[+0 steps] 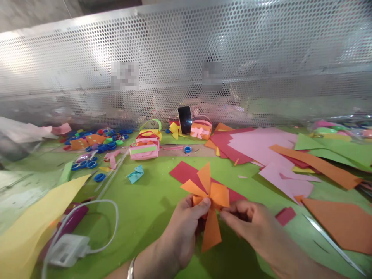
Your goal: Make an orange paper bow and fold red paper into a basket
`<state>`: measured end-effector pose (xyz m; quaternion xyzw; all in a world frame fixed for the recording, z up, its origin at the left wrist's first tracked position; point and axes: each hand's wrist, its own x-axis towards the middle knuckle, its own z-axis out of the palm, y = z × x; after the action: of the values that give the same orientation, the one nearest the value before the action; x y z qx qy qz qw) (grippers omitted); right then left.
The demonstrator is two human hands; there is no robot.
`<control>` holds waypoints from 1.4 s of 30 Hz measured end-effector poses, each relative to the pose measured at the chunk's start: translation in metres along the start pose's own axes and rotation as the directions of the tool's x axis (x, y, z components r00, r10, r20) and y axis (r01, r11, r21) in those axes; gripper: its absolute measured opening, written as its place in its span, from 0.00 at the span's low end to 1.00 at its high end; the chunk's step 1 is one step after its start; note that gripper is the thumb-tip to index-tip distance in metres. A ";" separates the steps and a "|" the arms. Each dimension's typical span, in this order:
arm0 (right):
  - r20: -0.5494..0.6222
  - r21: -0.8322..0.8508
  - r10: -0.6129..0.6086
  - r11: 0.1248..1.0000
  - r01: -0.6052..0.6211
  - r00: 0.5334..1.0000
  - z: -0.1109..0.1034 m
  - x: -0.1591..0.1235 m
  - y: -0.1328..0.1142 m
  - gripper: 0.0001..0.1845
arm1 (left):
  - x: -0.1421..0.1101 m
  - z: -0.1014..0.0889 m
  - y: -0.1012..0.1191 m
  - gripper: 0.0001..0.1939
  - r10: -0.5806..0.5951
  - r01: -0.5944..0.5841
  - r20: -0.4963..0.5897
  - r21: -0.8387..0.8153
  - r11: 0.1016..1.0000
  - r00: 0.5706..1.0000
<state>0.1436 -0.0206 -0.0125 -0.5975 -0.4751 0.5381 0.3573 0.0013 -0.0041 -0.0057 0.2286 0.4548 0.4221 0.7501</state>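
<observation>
My left hand (188, 221) grips an orange paper bow (219, 194), thumb pressed on its centre. Loops stick out to the sides, and pointed tails reach up and down. At the bow's lower right edge is my right hand (250, 219), its thumb and forefinger pinched together at the paper; whether they hold the bow's edge or a small piece is hard to make out. Behind the bow a red paper strip (183, 172) lies on the green table (151, 217). A small red paper piece (285, 216) rests to the right of my right hand.
Small paper bags (143, 151) and a phone (185, 120) stand at the back by a perforated metal panel (174, 46). Pink sheets (261, 143) and an orange sheet (343, 223) lie right, near a metal blade (331, 240). Left are a charger (69, 250), yellow paper (37, 224) and blue rings (91, 164).
</observation>
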 end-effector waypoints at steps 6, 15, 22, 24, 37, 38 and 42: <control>-0.037 -0.053 -0.058 0.997 0.056 0.998 -0.001 -0.004 -0.007 0.15 | 0.001 -0.001 -0.001 0.22 0.010 -0.010 -0.015 0.000 1.000 1.000; -0.019 -0.144 -0.028 0.989 0.025 0.999 0.003 0.001 -0.002 0.17 | 0.002 -0.002 -0.006 0.21 -0.038 0.043 0.054 -0.088 0.995 0.998; -0.078 -0.288 -0.316 0.915 0.282 0.946 -0.015 0.006 0.001 0.16 | 0.002 -0.001 -0.003 0.21 -0.004 0.010 0.046 -0.133 0.991 0.999; -0.109 -0.478 -0.555 0.756 0.446 0.825 -0.026 0.005 -0.005 0.15 | 0.002 -0.001 0.000 0.20 0.017 -0.017 -0.006 -0.134 0.991 1.000; 0.497 -0.762 -0.771 -0.168 0.626 0.398 -0.040 0.018 0.012 0.39 | -0.004 0.006 0.009 0.07 -0.183 0.169 -0.104 -0.124 0.978 0.978; 0.514 -0.757 -0.767 -0.193 0.625 0.385 -0.042 0.021 0.013 0.39 | -0.003 0.005 0.009 0.09 -0.229 0.214 -0.105 -0.143 0.966 0.968; 0.480 -0.681 -0.834 -0.158 0.715 0.273 -0.051 0.036 0.014 0.37 | -0.004 0.003 0.012 0.11 -0.351 0.332 -0.051 -0.222 0.917 0.935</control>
<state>0.1948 0.0140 -0.0282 -0.3023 -0.8946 -0.1271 0.3037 -0.0020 -0.0008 0.0059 0.0462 0.4739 0.3402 0.8109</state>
